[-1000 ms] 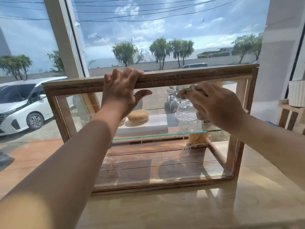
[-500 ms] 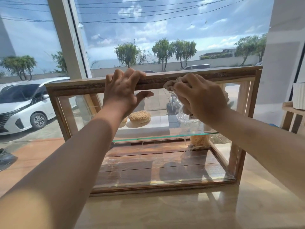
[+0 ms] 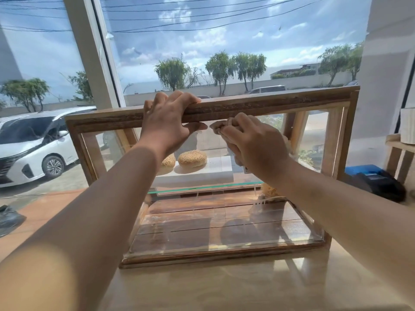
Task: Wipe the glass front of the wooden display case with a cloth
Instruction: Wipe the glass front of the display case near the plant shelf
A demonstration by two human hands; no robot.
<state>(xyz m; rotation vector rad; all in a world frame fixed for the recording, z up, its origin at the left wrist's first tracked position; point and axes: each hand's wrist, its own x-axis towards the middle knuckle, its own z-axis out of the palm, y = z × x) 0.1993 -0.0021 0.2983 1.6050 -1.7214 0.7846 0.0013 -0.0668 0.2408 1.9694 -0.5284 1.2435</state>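
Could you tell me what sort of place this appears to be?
Probably a small bakery or café counter by a street-facing window: seeded buns sit on a shelf inside a wooden display case, with a white car parked just outside.

A pale, glossy stone-patterned bench is seen in front of a large window. A rectangular wooden display case with glass panels is set directly on it. Near the case's right side, a black and blue device is placed.
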